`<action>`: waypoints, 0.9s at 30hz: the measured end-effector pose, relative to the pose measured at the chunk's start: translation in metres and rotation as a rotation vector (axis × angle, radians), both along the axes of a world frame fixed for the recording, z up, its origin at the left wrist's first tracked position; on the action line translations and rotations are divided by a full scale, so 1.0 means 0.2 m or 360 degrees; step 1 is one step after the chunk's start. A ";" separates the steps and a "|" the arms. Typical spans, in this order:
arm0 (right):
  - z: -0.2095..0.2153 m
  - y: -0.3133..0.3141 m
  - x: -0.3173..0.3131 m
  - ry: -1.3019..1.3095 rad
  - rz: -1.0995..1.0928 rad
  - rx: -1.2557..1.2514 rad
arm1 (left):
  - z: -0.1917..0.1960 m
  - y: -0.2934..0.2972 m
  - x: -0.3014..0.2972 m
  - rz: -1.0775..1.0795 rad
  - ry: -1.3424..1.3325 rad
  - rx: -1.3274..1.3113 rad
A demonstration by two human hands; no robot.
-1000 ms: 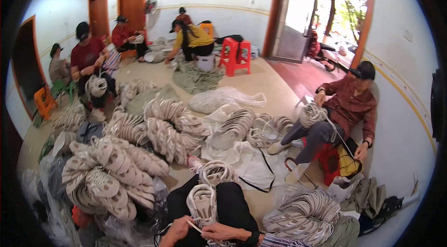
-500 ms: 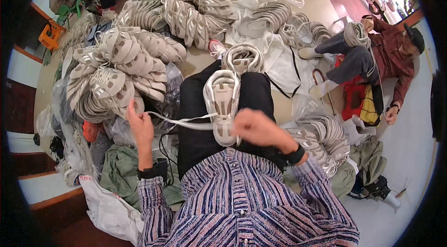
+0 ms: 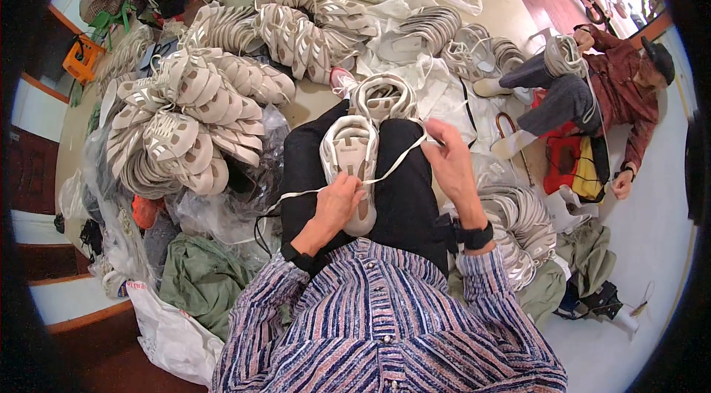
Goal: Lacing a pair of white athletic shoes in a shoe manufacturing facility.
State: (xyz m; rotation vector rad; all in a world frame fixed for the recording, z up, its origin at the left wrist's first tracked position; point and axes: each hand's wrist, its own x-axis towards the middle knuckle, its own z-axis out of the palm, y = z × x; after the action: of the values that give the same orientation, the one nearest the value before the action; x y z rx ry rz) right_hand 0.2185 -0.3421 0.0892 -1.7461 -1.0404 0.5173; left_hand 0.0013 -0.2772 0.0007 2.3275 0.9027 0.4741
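Note:
A beige and white shoe upper (image 3: 349, 142) lies lengthwise on my lap, its opening pointing away from me. My left hand (image 3: 338, 206) is closed over the eyelet area of it, fingertips pinched at the lace holes. Off to the right and raised above my thigh, my right hand (image 3: 453, 167) pinches a flat pale shoelace (image 3: 400, 159) between thumb and fingers. That lace runs from the upper to my right hand, and another length trails left across my thigh. Touching the upper's far end is a stack of similar uppers (image 3: 384, 97) between my knees.
Large bunches of beige uppers (image 3: 185, 122) are heaped at left, with more piles (image 3: 300, 30) behind. Another stack (image 3: 518, 226) lies at my right. Clear plastic bags and a green cloth (image 3: 200, 274) lie at left. A co-worker (image 3: 622, 89) sits at far right handling laces.
My left hand has come from the left side onto the upper, no longer stretching the lace out there. My right hand has moved up and right from the upper, drawing a lace out.

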 end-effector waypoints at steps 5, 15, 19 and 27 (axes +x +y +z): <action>-0.19 -0.15 -0.08 0.0215 0.0065 -0.0295 | 0.00 0.04 0.07 -0.0052 0.0228 -0.0027; -0.44 -0.05 -0.30 -0.0267 0.0862 -0.0140 | 0.05 0.16 -0.13 -0.0509 0.0125 -0.0410; -0.46 0.04 -0.30 -0.0386 0.1100 -0.0319 | 0.03 0.16 -0.15 -0.0506 -0.0132 -0.0413; -0.30 -0.06 -0.56 -0.0434 0.1279 -0.0559 | 0.08 0.23 0.08 -0.0231 0.0443 -0.0752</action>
State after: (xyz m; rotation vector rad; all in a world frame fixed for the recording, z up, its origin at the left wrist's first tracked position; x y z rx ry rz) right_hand 0.1070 -0.3545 0.0287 -1.6704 -1.9578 1.0227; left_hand 0.0178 -0.2303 0.0164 2.0236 0.8519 -0.1218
